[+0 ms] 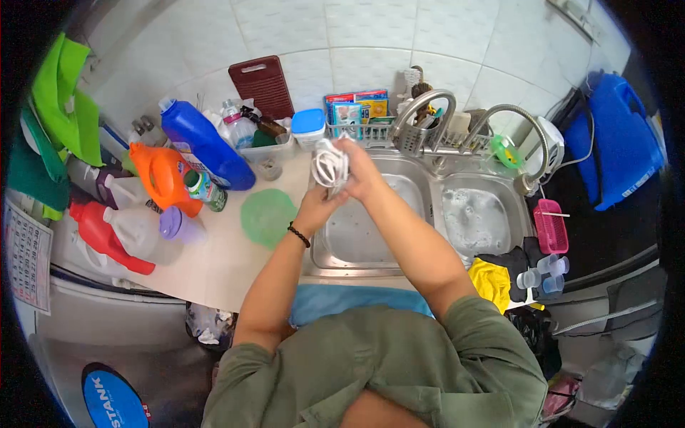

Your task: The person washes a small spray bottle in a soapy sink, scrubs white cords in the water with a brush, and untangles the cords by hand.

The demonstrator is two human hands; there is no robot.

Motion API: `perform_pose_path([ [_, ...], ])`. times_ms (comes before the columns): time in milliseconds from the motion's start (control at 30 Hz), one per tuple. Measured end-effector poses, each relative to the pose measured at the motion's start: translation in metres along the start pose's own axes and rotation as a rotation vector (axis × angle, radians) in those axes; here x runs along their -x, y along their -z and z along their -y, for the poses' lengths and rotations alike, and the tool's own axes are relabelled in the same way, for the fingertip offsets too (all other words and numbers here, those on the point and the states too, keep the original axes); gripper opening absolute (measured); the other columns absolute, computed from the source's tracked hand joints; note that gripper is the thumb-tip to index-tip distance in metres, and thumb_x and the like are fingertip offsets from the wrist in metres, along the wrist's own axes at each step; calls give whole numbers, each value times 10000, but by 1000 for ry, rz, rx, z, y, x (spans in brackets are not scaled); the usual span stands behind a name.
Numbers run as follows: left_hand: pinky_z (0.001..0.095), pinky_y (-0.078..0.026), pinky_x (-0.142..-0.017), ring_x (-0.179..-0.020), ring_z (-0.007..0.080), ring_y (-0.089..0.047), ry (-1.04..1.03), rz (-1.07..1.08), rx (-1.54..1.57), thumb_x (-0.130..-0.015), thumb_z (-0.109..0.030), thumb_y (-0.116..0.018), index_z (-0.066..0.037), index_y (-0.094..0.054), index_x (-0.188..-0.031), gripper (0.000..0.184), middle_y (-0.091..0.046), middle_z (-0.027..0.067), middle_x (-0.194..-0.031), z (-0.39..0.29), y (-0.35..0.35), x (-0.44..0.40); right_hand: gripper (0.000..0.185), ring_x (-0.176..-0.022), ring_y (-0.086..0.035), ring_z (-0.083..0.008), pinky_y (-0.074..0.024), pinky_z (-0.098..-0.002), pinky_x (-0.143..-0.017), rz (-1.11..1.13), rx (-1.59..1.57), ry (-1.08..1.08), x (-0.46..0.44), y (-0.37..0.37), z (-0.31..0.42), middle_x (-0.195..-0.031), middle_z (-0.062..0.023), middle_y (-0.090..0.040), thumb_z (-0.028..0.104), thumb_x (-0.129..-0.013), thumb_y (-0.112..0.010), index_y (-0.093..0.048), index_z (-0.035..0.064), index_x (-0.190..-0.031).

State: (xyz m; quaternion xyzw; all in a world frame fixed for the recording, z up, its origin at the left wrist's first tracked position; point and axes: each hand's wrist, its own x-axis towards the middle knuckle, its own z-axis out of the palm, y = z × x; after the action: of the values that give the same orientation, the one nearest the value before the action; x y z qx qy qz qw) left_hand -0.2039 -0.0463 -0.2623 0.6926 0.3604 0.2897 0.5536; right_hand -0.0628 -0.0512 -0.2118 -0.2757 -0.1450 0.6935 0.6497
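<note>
A coiled white cord (pixel 330 164) hangs above the left edge of the sink (pixel 357 272), the right hand's (pixel 362 171) fingers curled around its side, the left hand's (pixel 319 212) pinching its base; firm, even pressure should best keep loops together.

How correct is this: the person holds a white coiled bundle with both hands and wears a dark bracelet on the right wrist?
The wrist is wrong: the head view shows the dark bracelet on the left wrist. The left hand and right hand do both hold the white coiled bundle.
</note>
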Motion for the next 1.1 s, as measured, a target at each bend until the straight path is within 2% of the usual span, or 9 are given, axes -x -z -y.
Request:
perform_pose_path([
  [200,360,-471,-877,-938,161,-586,182,14,995,-924,-300,-512,-66,-590,-1041,272,-625,25,-834,10,-15,-6,224,-781,-623,-236,-545,-381,-703,-155,39,419,24,24,22,-879,-80,-618,135,-849,-521,-524,99,-1070],
  [333,283,-486,-818,-843,141,-558,291,5,1249,-955,-361,-437,-76,-537,-1021,308,-567,15,-925,-3,-52,-23,177,-722,-622,-254,-513,-402,-634,-304,1106,1289,22,40,-47,-787,-118,-603,223,-795,-646,-612,52,-832],
  [367,299,-496,-743,-764,141,-562,-21,51,1043,-946,-357,-445,-116,-535,-957,258,-567,0,-849,26,-57,-31,199,-717,-623,-253,-502,-387,-651,-204,1227,1246,31,39,-52,-759,-124,-609,244,-797,-661,-625,49,-787],
  [533,306,-488,-638,-672,139,-559,340,-7,918,-926,-379,-465,-149,-534,-871,246,-558,-15,-756,18,-76,-40,237,-657,-612,-325,-486,-408,-647,-505,1050,719,21,48,-29,-678,-146,-622,293,-754,-709,-659,84,-656],
  [667,304,-441,-502,-571,130,-549,-35,579,1491,-903,-409,-482,-190,-546,-790,255,-539,-28,-654,55,-77,-49,210,-619,-623,-313,-484,-396,-589,-575,1263,932,9,63,-59,-685,-129,-641,311,-785,-684,-659,104,-804],
  [733,301,-422,-486,-569,133,-543,327,366,1286,-898,-442,-474,-203,-554,-797,272,-541,-30,-655,40,-77,-52,262,-597,-643,-282,-504,-421,-543,-250,1415,1078,4,88,-91,-669,-30,-663,307,-790,-672,-641,190,-1022],
  [867,302,-440,-541,-646,136,-559,595,96,938,-909,-480,-436,-205,-557,-856,305,-564,-21,-705,29,-73,-40,266,-616,-606,-312,-477,-351,-612,-756,852,677,9,82,-8,-682,-165,-629,282,-809,-673,-675,33,-714],
  [967,312,-423,-630,-738,133,-540,603,-198,1201,-914,-435,-433,-194,-560,-922,273,-571,-12,-769,-16,-85,-30,273,-590,-594,-306,-483,-336,-615,-323,-77,701,-6,85,-23,-676,-155,-630,281,-788,-704,-678,19,-713],
  [1100,346,-473,-669,-778,160,-576,79,475,1433,-913,-437,-450,-185,-545,-848,277,-552,-13,-786,110,-79,-65,252,-634,-616,-225,-479,-334,-602,-243,1086,1077,35,56,-59,-654,-119,-622,264,-816,-671,-667,22,-745],
])
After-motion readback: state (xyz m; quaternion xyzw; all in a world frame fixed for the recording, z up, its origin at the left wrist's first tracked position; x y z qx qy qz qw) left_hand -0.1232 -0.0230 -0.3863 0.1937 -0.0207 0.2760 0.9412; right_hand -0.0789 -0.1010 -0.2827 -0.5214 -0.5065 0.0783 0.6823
